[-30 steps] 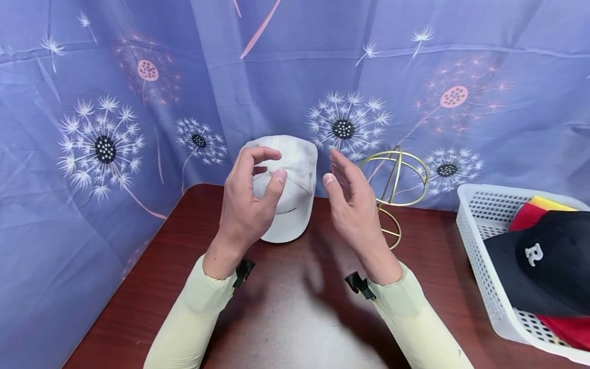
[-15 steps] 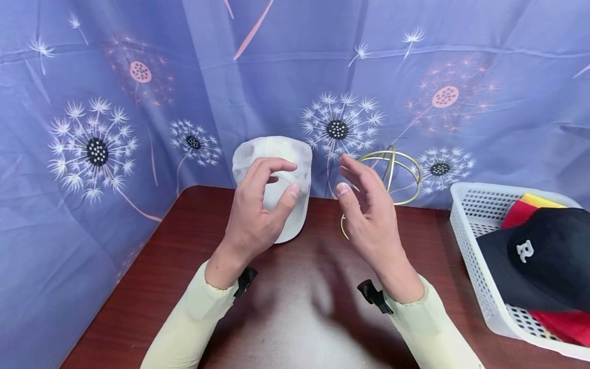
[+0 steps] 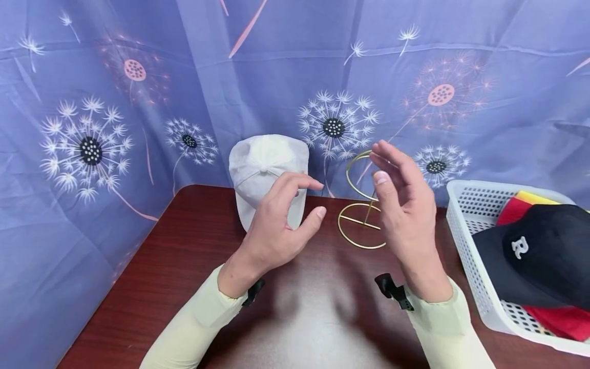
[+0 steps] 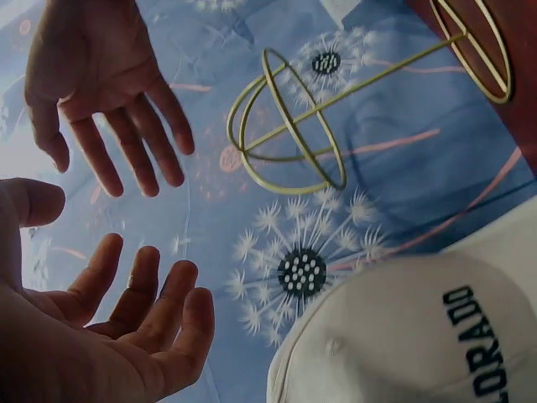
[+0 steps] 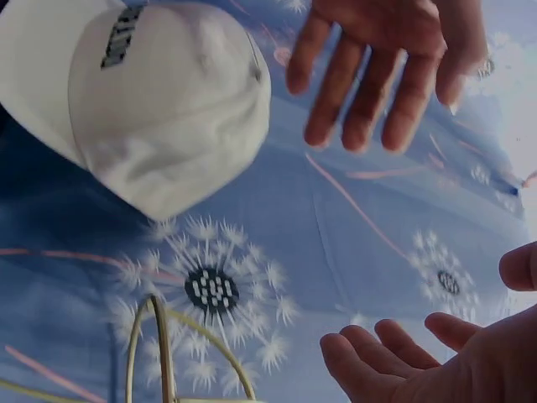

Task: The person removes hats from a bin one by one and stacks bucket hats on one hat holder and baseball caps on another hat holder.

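A white baseball cap (image 3: 252, 166) stands at the back of the table, its brim toward me; dark lettering shows on its front in the left wrist view. My left hand (image 3: 282, 223) is in front of the cap and hides part of its right side and brim. Its fingers are loosely bent, with nothing between them and the thumb. To the right, my right hand (image 3: 407, 215) is raised with relaxed fingers and holds nothing. It overlaps a gold wire hat stand (image 4: 289, 124), which has a round hooped top, a thin stem and a ring base.
A white perforated basket (image 3: 465, 251) stands on the right of the table (image 3: 152, 266). Inside lie a black cap (image 3: 548, 251) with a white letter R and red and yellow fabric (image 3: 511, 211). A blue dandelion-print curtain (image 3: 276, 77) hangs behind and along the left.
Both hands have moved right and spread a little apart, uncovering more of the white cap's crown. The right hand now overlaps the wire stand. The camera view has shifted slightly right.
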The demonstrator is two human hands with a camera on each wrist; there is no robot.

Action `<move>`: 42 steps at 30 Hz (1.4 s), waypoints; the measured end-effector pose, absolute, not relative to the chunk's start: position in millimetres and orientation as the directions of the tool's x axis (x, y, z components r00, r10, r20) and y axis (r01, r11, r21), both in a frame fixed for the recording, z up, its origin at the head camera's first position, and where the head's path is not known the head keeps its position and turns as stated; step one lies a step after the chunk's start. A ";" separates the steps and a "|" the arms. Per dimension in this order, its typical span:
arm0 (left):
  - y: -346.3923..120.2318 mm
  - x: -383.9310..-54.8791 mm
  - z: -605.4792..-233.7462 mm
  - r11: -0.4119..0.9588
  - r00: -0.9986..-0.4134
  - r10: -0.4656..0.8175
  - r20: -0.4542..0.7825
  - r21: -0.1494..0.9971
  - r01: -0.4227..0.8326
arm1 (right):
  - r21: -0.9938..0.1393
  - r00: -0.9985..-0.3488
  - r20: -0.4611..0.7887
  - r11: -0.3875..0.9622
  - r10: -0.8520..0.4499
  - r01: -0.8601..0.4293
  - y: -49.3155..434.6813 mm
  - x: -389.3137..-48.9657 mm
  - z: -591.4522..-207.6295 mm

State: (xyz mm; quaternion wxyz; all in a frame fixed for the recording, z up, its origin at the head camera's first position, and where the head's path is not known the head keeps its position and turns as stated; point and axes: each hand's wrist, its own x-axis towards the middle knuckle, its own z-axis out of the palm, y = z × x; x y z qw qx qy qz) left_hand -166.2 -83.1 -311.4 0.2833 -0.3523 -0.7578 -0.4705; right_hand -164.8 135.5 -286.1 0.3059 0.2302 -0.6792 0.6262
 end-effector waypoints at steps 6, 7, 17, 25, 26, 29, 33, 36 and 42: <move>-74.3 -162.0 -317.2 0.314 -0.595 0.311 0.741 0.510 0.800 | -0.682 -0.665 0.727 0.067 0.171 -0.729 152.5 -168.3 -280.8; -73.0 -161.4 -318.1 0.317 -0.598 0.318 0.735 0.512 0.798 | -0.682 -0.663 0.725 0.061 0.186 -0.729 155.4 -168.6 -280.3; -59.5 -158.6 -329.3 0.355 -0.639 0.381 0.668 0.533 0.768 | -0.695 -0.657 0.715 0.139 0.240 -0.705 176.9 -167.2 -279.6; -44.2 -155.9 -342.3 0.373 -0.629 0.444 0.638 0.507 0.777 | -0.717 -0.670 0.696 0.197 0.259 -0.669 194.5 -160.3 -278.4; -42.3 -155.5 -343.8 0.373 -0.628 0.450 0.635 0.505 0.778 | -0.720 -0.669 0.690 0.169 0.276 -0.673 196.4 -159.3 -277.4; -37.4 -154.5 -348.3 0.372 -0.618 0.468 0.631 0.494 0.786 | -0.716 -0.657 0.683 0.118 0.319 -0.688 202.0 -158.2 -276.2; -32.4 -153.2 -353.6 0.377 -0.616 0.491 0.616 0.487 0.788 | -0.697 -0.631 0.686 0.078 0.362 -0.713 210.5 -159.0 -277.1; -29.2 -152.6 -357.3 0.377 -0.613 0.507 0.606 0.484 0.790 | -0.707 -0.629 0.676 0.099 0.384 -0.700 217.6 -159.0 -277.2; -20.2 -153.8 -361.3 0.364 -0.592 0.536 0.601 0.469 0.805 | -0.735 -0.642 0.627 0.062 0.441 -0.676 231.2 -155.7 -274.0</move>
